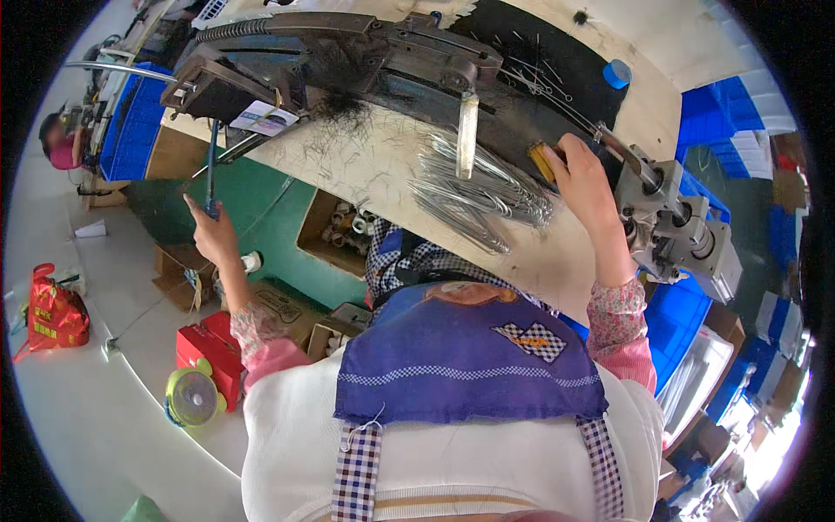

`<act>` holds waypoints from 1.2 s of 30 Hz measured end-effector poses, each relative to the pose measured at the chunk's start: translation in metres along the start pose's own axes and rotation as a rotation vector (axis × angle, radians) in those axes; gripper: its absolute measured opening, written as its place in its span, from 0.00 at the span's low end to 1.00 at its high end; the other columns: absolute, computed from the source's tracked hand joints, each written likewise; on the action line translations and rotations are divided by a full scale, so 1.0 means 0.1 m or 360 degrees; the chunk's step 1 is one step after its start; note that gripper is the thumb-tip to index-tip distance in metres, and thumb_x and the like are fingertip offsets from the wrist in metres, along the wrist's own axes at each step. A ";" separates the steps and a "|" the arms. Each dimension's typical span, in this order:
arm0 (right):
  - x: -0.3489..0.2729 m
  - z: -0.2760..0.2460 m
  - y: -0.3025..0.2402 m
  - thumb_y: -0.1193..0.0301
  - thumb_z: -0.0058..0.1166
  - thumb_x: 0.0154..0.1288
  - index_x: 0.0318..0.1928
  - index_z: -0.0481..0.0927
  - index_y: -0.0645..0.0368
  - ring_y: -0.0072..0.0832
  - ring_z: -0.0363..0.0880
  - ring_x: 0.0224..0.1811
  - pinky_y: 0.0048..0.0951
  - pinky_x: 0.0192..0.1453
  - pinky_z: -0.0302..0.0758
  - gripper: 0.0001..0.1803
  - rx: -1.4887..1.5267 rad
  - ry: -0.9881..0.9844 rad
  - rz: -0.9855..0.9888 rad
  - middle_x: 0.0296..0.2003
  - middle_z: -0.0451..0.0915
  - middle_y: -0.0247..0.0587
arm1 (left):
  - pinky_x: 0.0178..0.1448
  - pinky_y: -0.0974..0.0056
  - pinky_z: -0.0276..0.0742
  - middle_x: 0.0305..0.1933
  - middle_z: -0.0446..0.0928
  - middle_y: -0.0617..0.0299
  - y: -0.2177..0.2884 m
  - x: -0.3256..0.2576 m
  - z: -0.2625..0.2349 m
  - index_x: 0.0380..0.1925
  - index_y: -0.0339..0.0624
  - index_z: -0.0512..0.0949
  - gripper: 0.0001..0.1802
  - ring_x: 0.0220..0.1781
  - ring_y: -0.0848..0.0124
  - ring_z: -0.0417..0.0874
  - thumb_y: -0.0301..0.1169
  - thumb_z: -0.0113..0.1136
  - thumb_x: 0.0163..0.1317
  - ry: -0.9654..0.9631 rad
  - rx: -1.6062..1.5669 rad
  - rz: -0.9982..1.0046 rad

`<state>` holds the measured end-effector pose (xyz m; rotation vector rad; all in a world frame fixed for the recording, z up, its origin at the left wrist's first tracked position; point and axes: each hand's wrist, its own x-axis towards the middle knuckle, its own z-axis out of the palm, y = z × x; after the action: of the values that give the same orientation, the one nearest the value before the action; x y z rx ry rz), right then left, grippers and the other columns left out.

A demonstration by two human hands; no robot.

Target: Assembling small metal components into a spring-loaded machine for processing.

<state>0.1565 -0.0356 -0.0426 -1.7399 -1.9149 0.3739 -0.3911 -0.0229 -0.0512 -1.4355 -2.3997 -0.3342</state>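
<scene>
My left hand (211,228) is closed around the lower end of a blue-handled lever (212,165) that hangs from the dark metal machine (348,61) at the far side of the wooden bench (383,165). My right hand (584,178) grips a small yellow-brown block (543,161) pressed against the machine's black bed, next to a grey metal fixture (674,217). Between the hands lies a pile of bent silver wire pieces (474,200). A pale metal bar (468,135) hangs down over the pile.
A blue cap (617,73) sits on the bench's far right. Blue crates (722,113) stand to the right, cardboard boxes (335,230) under the bench. A red box (211,348), a small green fan (193,398) and a red bag (54,313) lie on the floor. Another person (59,139) sits far left.
</scene>
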 end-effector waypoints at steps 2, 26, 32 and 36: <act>-0.01 -0.01 0.00 0.70 0.55 0.63 0.35 0.68 0.65 0.54 0.75 0.37 0.46 0.38 0.71 0.12 -0.0009 0.0006 0.0009 0.34 0.75 0.57 | 0.39 0.48 0.77 0.34 0.81 0.42 0.21 -0.20 0.03 0.71 0.51 0.52 0.41 0.36 0.46 0.83 0.43 0.59 0.60 0.0027 -0.0250 -0.0121; -0.50 -0.75 -0.64 0.73 0.56 0.63 0.32 0.73 0.64 0.18 0.62 0.25 0.22 0.30 0.64 0.08 0.0463 0.0192 0.0286 0.22 0.69 0.35 | 0.17 0.74 0.54 0.16 0.67 0.69 2.41 -0.64 -0.41 0.32 0.38 0.75 0.14 0.13 0.82 0.61 0.37 0.49 0.71 -0.1117 -0.3076 -0.0415; -0.22 -1.16 -0.80 0.75 0.54 0.66 0.41 0.74 0.65 0.12 0.69 0.35 0.14 0.39 0.68 0.07 0.1139 0.0640 0.0302 0.34 0.76 0.28 | 0.17 0.74 0.51 0.17 0.61 0.72 3.35 -1.20 -1.26 0.32 0.38 0.73 0.15 0.15 0.82 0.59 0.37 0.46 0.72 -0.2417 -0.3022 0.0591; -0.39 -1.30 -0.66 0.72 0.54 0.66 0.36 0.75 0.65 0.12 0.68 0.35 0.15 0.38 0.67 0.07 0.0972 0.0655 0.0315 0.31 0.75 0.29 | 0.20 0.74 0.52 0.17 0.61 0.74 3.70 -1.34 -1.02 0.31 0.39 0.73 0.14 0.16 0.82 0.59 0.38 0.50 0.70 -0.2916 -0.2879 0.0224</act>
<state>0.1744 -0.1011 0.0923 -1.4476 -1.1792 0.5534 0.0103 0.0048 0.0035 -3.8363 -2.4577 -2.5457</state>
